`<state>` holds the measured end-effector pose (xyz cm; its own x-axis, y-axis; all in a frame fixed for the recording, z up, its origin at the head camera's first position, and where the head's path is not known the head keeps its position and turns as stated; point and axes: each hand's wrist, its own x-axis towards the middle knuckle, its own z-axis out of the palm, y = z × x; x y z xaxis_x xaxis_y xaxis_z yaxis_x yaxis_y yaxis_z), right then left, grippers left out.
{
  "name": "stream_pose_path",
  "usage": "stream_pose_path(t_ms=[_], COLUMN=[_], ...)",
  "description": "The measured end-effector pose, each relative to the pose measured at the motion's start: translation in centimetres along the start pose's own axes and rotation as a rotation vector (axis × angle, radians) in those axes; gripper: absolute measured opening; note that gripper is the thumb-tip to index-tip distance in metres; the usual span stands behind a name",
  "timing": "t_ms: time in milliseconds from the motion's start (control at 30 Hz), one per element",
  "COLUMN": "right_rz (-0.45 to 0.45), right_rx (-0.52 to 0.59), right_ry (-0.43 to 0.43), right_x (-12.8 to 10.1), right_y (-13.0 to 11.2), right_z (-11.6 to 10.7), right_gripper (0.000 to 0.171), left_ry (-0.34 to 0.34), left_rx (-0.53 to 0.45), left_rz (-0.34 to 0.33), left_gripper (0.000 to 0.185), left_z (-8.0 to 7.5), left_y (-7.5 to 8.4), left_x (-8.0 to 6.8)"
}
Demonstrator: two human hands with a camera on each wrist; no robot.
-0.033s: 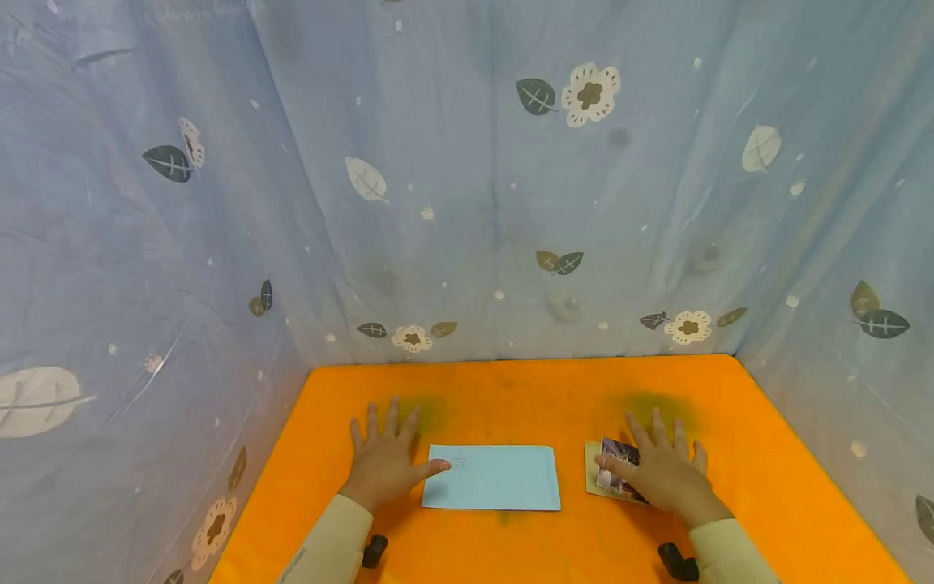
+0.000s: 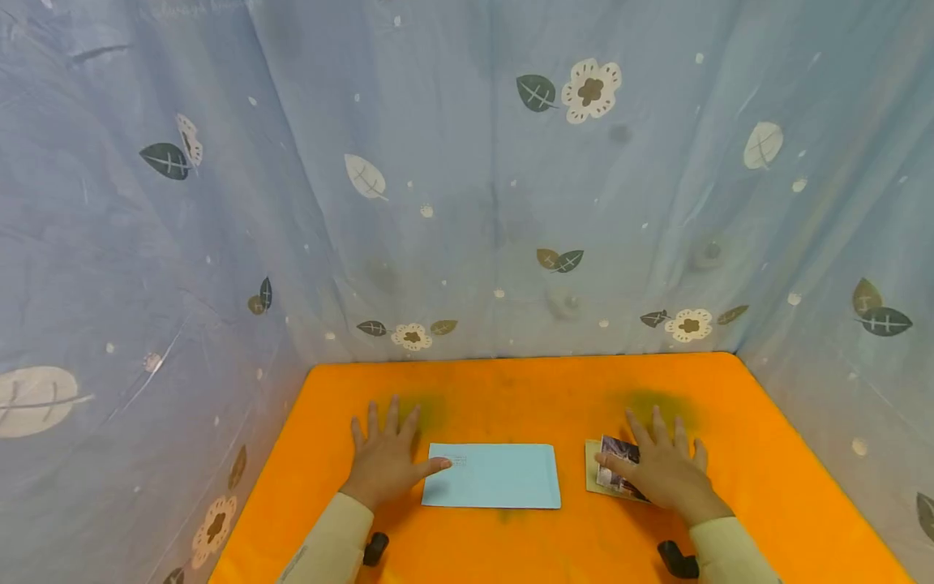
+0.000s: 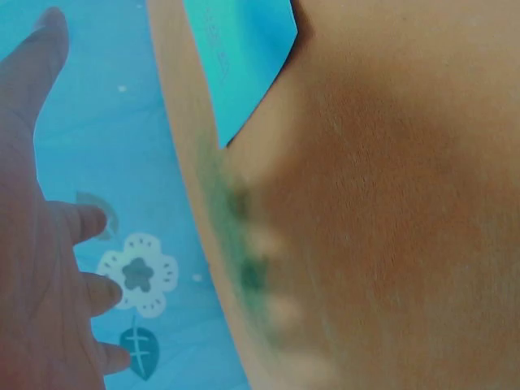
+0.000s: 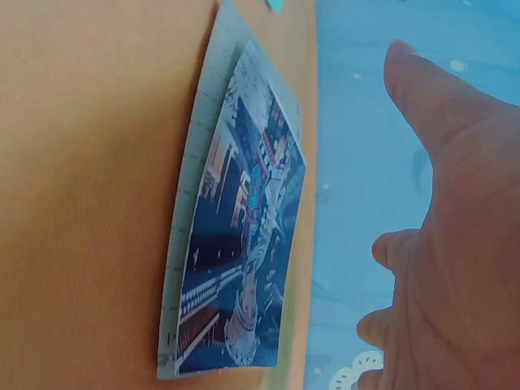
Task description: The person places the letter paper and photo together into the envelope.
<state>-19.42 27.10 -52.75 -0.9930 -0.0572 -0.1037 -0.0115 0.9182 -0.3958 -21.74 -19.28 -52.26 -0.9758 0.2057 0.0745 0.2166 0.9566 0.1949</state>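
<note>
A pale blue envelope (image 2: 503, 478) with small print at its left end lies flat in the middle of the orange table. My left hand (image 2: 383, 466) hovers left of it with fingers spread, the thumb overlapping its left edge in the head view. In the left wrist view a gap separates the hand (image 3: 41, 244) from the envelope (image 3: 244, 57). On the right lies a dark printed photo (image 2: 616, 453) on top of a pale ruled paper (image 2: 592, 470). Over their right part my right hand (image 2: 671, 474) hovers, fingers spread, holding nothing. It hides some of both.
Blue flower-print curtains (image 2: 467, 203) enclose the table's back and both sides. Black pieces (image 2: 375, 549) show beside the wrists. Greenish smudges (image 2: 660, 403) mark the orange tabletop (image 2: 511, 397) near its back part.
</note>
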Motion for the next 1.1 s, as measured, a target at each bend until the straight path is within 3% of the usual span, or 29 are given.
stream_pose_path(t_ms=[900, 1100], right_rz=[0.003, 0.023], right_rx=[0.031, 0.049], right_ry=[0.018, -0.011], right_x=[0.7, 0.9], right_y=[-0.5, -0.2], right_z=[0.5, 0.3], right_gripper=[0.119, 0.12], left_ry=[0.019, 0.009], left_rx=[-0.013, -0.047], left_rz=[0.014, 0.019], left_gripper=[0.115, 0.117], left_z=[0.4, 0.7], left_y=[-1.5, -1.5], left_x=[-0.2, -0.3])
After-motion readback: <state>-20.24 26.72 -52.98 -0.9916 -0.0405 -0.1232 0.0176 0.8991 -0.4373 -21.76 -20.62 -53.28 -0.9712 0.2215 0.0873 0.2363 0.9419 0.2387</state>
